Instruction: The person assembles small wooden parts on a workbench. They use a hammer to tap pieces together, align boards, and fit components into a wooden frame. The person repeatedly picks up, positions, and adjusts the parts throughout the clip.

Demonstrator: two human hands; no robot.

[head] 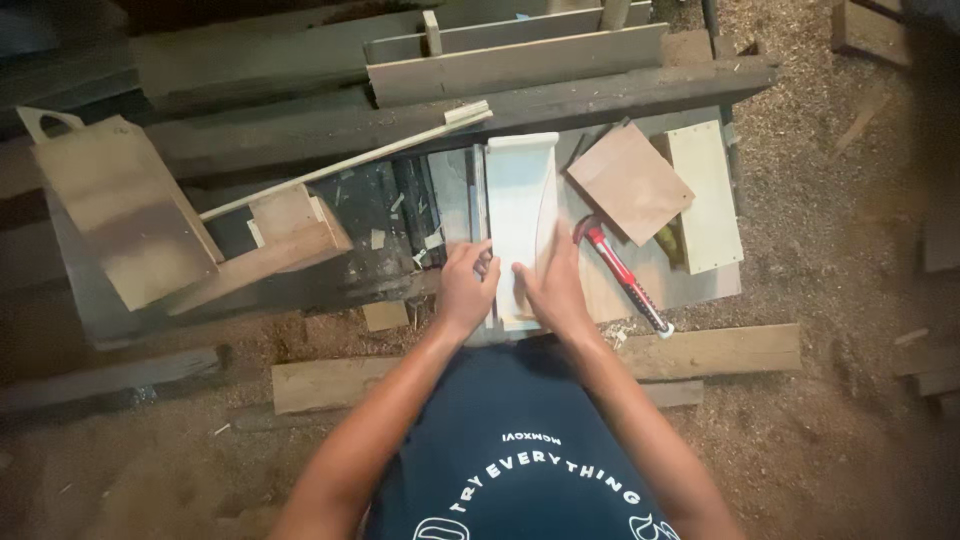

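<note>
Both hands on pale wooden board (521, 215), lying lengthwise on workbench (700, 285). Left hand (466, 290) curled, fingertips pinching board's left edge; right hand (552, 288) flat, pressing down near end. Board likely light, stiff, smooth-sawn, curved line on face; best gripped along long edges. Red-handled hammer (622, 275) just right. Square plywood piece (630, 182) beyond. Sawdust floor (830, 210) around.

A cluttered wooden counter (700, 285) carries a pale board (520, 215), a red-handled hammer (622, 272), a brown plywood square (630, 183) and a thin strip (345, 160).
</note>
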